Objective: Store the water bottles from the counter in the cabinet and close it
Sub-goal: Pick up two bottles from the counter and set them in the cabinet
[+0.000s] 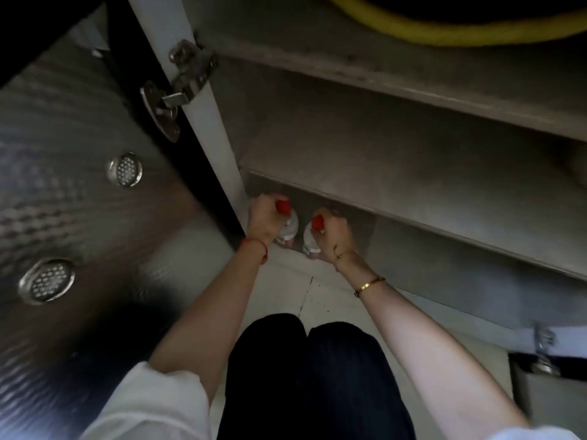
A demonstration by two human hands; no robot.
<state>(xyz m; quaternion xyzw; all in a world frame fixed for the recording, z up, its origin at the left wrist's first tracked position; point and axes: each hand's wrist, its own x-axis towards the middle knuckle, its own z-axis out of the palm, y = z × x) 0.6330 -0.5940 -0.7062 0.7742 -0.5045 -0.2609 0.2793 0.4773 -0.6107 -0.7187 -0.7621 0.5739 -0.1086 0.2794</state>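
Two clear water bottles with red caps stand side by side at the front of the cabinet's lowest level. My left hand (pixel 262 217) grips the left bottle (pixel 290 225) around its neck, just under the cap. The right bottle (pixel 309 241) is held the same way by my right hand (pixel 333 236). The bottles are seen from above, and their lower parts are hidden by my hands. The cabinet (pixel 349 147) is open, with grey shelves above the bottles.
The open cabinet door (pixel 79 192), metal-lined with two round vents, stands at my left on a steel hinge (pixel 181 84). A yellow hose (pixel 460 30) curves across the top. My knees in dark trousers (pixel 305 360) are over a pale tiled floor. Another hinge (pixel 543 347) shows lower right.
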